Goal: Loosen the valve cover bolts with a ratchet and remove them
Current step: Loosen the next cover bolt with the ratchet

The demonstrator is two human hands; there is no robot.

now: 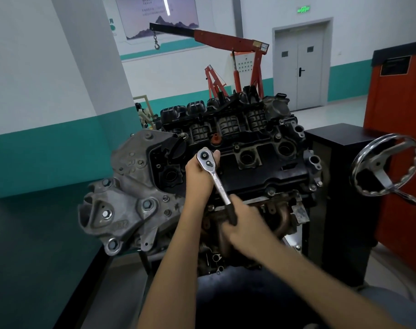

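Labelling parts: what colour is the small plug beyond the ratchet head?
Orange-red plug, head view.

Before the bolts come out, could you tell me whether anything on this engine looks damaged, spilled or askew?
Nothing stands out. The left hand holds the head of the ratchet on the black cover, the right hand grips its handle; no spill shows.

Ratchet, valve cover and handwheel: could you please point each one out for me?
ratchet point(206, 159), head view, on its round chrome head.
valve cover point(261, 179), head view, on its flat black top.
handwheel point(383, 179), head view, on a silver spoke.
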